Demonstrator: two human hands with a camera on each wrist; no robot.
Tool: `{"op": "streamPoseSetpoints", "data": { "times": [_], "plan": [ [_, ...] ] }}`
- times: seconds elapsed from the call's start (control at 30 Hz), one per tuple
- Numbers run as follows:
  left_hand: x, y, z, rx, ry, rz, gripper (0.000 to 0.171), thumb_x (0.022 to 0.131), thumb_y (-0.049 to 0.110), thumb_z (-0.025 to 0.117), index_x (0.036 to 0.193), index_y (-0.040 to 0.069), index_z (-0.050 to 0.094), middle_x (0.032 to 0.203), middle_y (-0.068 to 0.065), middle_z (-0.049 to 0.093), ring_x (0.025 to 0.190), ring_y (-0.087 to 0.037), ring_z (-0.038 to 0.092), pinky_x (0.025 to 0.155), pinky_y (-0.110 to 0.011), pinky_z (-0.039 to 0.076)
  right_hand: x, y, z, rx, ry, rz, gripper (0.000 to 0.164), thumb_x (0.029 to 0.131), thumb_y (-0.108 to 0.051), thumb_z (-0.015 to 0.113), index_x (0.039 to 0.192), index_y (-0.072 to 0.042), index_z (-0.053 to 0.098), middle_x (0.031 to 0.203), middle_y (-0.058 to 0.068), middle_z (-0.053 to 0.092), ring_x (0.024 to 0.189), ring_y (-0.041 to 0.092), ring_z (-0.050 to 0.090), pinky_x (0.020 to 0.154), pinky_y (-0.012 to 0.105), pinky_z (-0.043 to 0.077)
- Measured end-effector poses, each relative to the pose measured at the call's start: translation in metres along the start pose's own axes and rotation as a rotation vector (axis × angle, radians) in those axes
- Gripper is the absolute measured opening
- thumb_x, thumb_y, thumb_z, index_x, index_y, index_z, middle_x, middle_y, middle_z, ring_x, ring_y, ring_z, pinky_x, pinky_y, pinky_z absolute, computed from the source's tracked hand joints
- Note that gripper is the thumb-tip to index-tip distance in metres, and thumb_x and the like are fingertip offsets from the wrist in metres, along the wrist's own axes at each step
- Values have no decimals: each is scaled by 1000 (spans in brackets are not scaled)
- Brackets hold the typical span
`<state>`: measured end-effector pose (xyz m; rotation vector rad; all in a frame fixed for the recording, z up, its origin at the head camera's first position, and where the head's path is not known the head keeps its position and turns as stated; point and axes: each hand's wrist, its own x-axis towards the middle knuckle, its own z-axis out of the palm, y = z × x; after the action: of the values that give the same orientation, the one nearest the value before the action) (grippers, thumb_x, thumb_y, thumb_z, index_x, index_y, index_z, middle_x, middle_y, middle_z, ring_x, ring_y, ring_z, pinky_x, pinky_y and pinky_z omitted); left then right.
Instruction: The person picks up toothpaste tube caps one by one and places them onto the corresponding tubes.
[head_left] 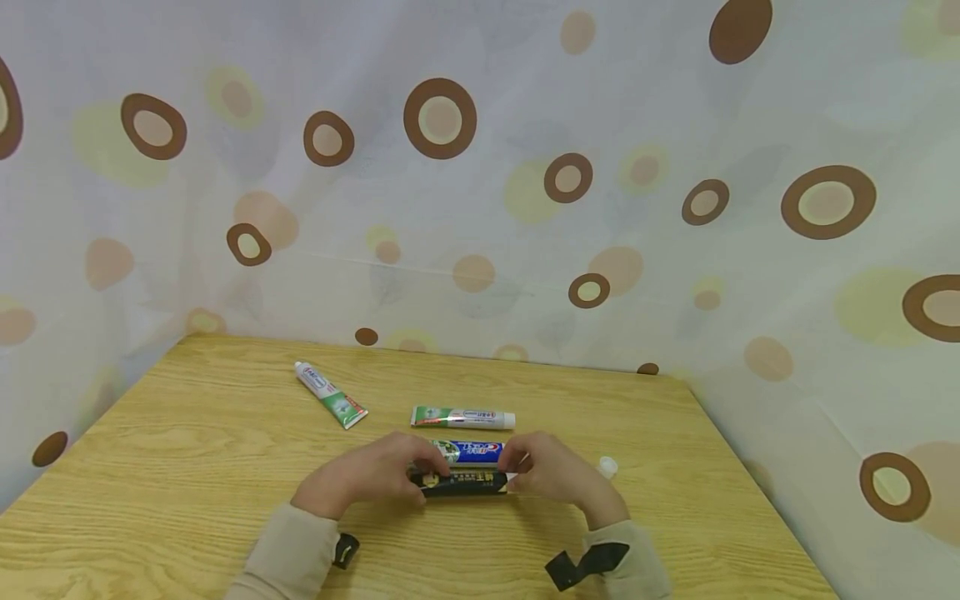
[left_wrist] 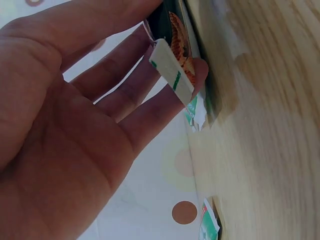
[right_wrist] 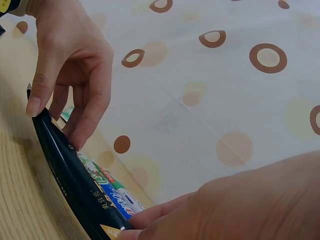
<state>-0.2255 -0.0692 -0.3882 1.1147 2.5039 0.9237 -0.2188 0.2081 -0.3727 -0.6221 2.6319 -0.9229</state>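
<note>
A black toothpaste tube lies crosswise near the front of the wooden table. My left hand grips its left end between thumb and fingers, as the right wrist view also shows. At the other end my right hand pinches the tube near a white tip. A blue toothpaste tube lies just behind and parallel to the black one, its ends partly hidden by my hands. Behind that is a green and white toothpaste tube, its white cap to the right. In the left wrist view a pale flap with a green stripe shows by the fingertips.
Another green and white tube lies slanted at the back left. A small round white piece sits right of my right hand. The wooden table meets a patterned curtain behind and at the sides.
</note>
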Motion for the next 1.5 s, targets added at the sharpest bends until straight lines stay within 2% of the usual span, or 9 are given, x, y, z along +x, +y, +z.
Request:
{"op": "streamPoseSetpoints", "data": {
  "times": [0.17, 0.37, 0.53, 0.63, 0.93, 1.1, 1.2, 1.33, 1.5],
  "plan": [
    [3, 2, 4, 54, -21, 6, 39, 75, 5, 84, 112, 12, 72, 111, 3, 71, 97, -8, 62, 89, -27, 52, 1, 0, 2, -13, -16, -12, 17, 81, 4, 74, 91, -8, 68, 90, 3, 67, 84, 17, 61, 71, 31, 50],
    [4, 6, 6, 103, -22, 17, 41, 74, 1, 83, 112, 10, 71, 108, 1, 71, 95, -9, 61, 88, -27, 52, 1, 1, 4, -24, -28, -15, 16, 82, 4, 74, 91, -8, 68, 88, 2, 66, 82, 17, 59, 69, 30, 49],
    [6, 9, 10, 174, -7, 15, 41, 72, -1, 84, 109, 12, 70, 105, 3, 70, 92, -7, 60, 87, -27, 52, 0, -1, 4, -25, -35, -25, 15, 83, 6, 72, 92, -6, 68, 88, 4, 66, 82, 17, 59, 69, 32, 49],
    [7, 10, 13, 199, -9, -14, 40, 73, 0, 83, 108, 15, 70, 104, 4, 70, 92, -7, 58, 88, -28, 51, 0, -1, 4, -13, -43, -34, 15, 83, 6, 72, 93, -4, 67, 88, 5, 66, 82, 18, 59, 69, 31, 49],
    [8, 11, 17, 227, -17, -82, 39, 76, 0, 82, 108, 18, 70, 101, 7, 68, 88, -5, 55, 85, -26, 50, -3, -2, 3, -8, -65, -5, 10, 88, -4, 72, 97, -6, 68, 93, 4, 67, 86, 17, 59, 72, 32, 50],
    [6, 13, 13, 185, -9, -85, 40, 79, 4, 81, 116, 13, 69, 111, 2, 70, 99, -11, 62, 89, -30, 52, -6, -1, -4, -6, -47, -9, 8, 93, -12, 68, 100, -8, 69, 96, 2, 68, 91, 18, 61, 76, 36, 51],
    [3, 13, 6, 114, 12, -102, 36, 85, 9, 77, 119, 10, 69, 117, -1, 70, 108, -16, 64, 93, -35, 52, -9, 2, -11, 10, -18, -38, 10, 95, -15, 66, 101, -8, 69, 98, 3, 69, 93, 20, 64, 78, 36, 52],
    [-3, 6, -5, 36, 74, -131, 30, 91, 11, 71, 121, 7, 67, 120, -7, 69, 114, -24, 63, 97, -44, 51, -14, 9, -21, 39, 48, -29, 18, 97, -18, 64, 107, -4, 68, 102, 6, 69, 92, 23, 66, 75, 33, 54],
    [-16, -7, -21, 78, 229, -132, 26, 94, 8, 66, 120, 5, 66, 117, -11, 68, 108, -27, 63, 93, -44, 52, -21, 21, -30, 43, 182, 41, 20, 99, -20, 61, 111, -6, 69, 105, 6, 69, 92, 21, 65, 75, 34, 53]
  ]
}}
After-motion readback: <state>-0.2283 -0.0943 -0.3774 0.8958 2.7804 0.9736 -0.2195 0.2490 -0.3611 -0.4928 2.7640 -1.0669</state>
